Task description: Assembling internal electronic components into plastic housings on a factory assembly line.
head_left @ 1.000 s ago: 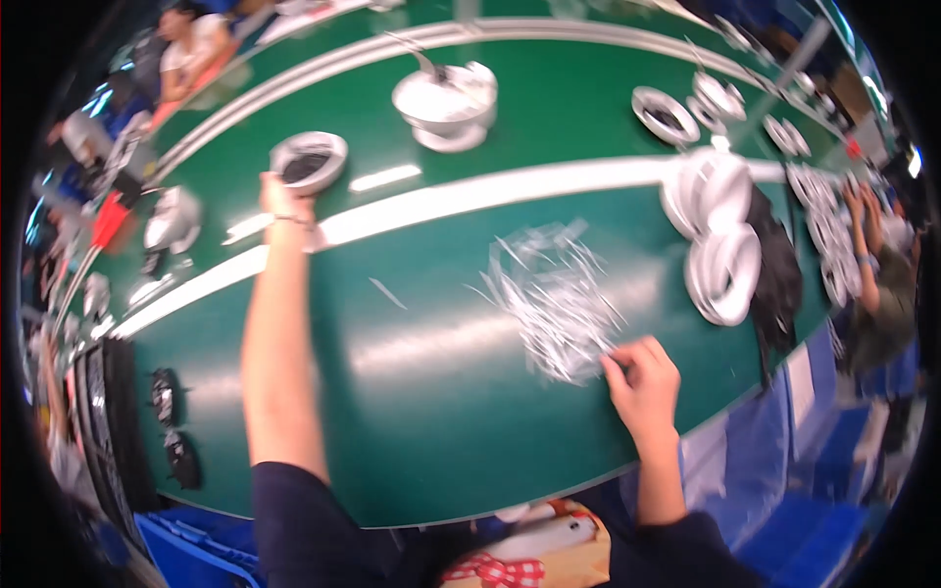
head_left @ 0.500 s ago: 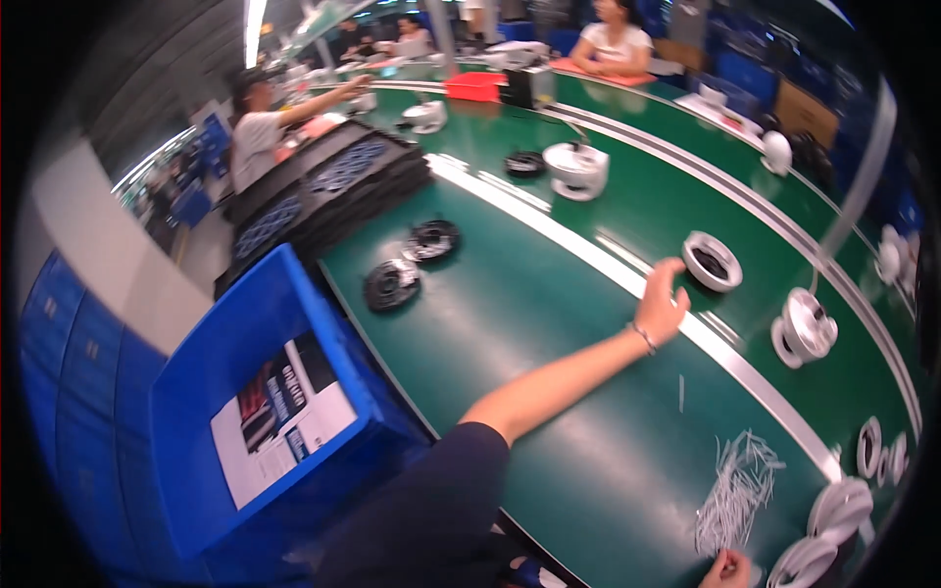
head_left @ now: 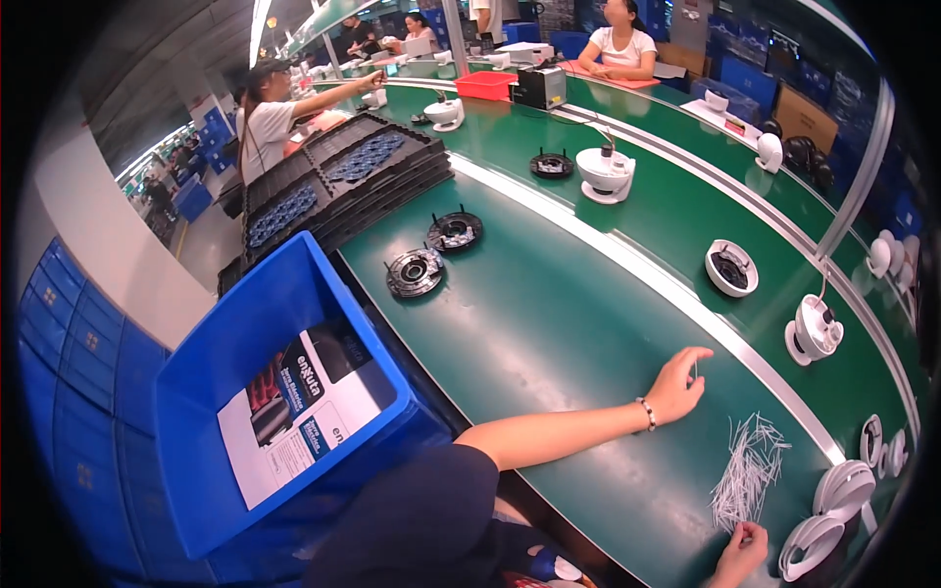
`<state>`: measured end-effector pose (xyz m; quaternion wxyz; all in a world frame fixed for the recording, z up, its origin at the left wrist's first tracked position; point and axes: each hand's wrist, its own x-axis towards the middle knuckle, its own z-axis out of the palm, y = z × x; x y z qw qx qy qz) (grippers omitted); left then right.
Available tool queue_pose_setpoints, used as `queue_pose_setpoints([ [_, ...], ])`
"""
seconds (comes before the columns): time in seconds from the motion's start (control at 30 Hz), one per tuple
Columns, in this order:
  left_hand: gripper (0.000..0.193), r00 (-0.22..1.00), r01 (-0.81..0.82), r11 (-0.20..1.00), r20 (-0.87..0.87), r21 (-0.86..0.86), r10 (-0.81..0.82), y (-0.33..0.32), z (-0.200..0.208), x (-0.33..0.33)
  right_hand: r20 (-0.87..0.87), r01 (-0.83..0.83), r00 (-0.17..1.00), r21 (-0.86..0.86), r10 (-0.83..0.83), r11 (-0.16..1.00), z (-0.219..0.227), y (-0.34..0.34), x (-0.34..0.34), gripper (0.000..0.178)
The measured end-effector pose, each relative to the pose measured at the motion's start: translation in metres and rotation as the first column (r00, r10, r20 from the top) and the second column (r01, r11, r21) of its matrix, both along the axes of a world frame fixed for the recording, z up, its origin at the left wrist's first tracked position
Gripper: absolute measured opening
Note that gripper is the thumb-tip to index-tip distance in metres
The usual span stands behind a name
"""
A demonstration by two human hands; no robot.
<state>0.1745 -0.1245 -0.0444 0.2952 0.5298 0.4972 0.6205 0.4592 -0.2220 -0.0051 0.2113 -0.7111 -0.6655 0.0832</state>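
My left hand [head_left: 678,387] reaches over the near green tabletop, thumb and fingers apart. Between its fingertips a single thin white strip [head_left: 696,370] shows; it does not look gripped. A loose pile of thin white strips [head_left: 748,475], like cable ties, lies to the right. At the pile's near end is my right hand [head_left: 742,554], its fingertips pinched together; what they hold, if anything, is too small to make out. Beyond my left hand, a white round housing [head_left: 732,268] with a black inside stands on the green conveyor belt [head_left: 667,220].
Two black round parts [head_left: 416,272] lie at the table's far left. A blue bin [head_left: 382,416] with printed sheets is on my left, stacked black trays [head_left: 338,176] behind it. White rings [head_left: 812,547] stand at right. White fan-like units [head_left: 605,174] sit on the belt; co-workers sit beyond.
My left hand has drawn back from the metal rail by the belt, down to the single white strip on the table. My right hand stays at the pile. The view has shifted slightly.
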Motion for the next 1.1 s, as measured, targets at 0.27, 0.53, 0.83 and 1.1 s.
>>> queue_pose_setpoints([
  [0.27, 0.041, 0.996, 0.082, 0.996, 0.023, 0.042, -0.083, -0.019, 0.003, 0.011, 0.090, -0.225, 0.974, 0.231, 0.209, 0.947, -0.021, 0.008, 0.009, 0.009],
  [0.53, 0.032, 0.966, 0.256, 0.956, -0.011, 0.144, -0.257, -0.044, 0.022, 0.024, -0.210, -0.127, 0.954, 0.358, 0.212, 0.925, 0.016, -0.001, -0.024, 0.004],
  [0.83, 0.015, 0.824, 0.543, 0.835, 0.249, -0.087, -0.510, -0.074, 0.025, 0.038, -0.214, -0.505, 0.763, 0.390, 0.609, 0.770, 0.027, 0.013, -0.090, 0.009],
  [1.1, 0.014, 0.923, 0.372, 0.905, -0.025, -0.209, -0.385, -0.057, 0.020, 0.026, -0.121, -0.539, 0.806, 0.253, 0.579, 0.803, 0.022, 0.026, -0.084, 0.011],
])
